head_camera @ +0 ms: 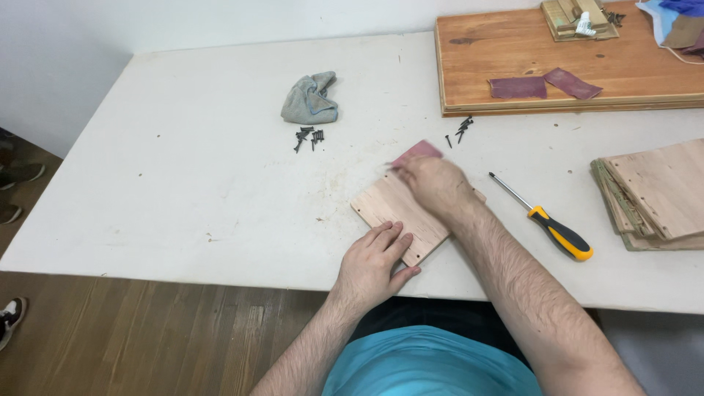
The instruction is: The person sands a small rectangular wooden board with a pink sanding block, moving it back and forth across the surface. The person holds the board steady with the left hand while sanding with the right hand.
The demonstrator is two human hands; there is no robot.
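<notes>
1. Pale wood board [392,213] lies flat on the white tabletop [183,183], near the front edge. Left hand [374,264] presses flat on its near corner, fingers spread, not gripping.
2. Right hand [434,183] is closed on a reddish sandpaper [416,152] at the board's far edge. The picture is blurred there, so the exact grip is hard to tell.
3. Risk: only one corner is pinned, so a hard stroke could probably spin or slide the board.
4. Risk: the sandpaper sticks out past the fingers and could fold or slip out.
5. Risk: loose screws [460,130] lie just beyond the right hand, more screws [308,137] to the left by the rag [311,98]. A wide stroke could scatter them.
6. Screwdriver [546,220] lies close to the right forearm; an elbow nudge could roll it.
</notes>
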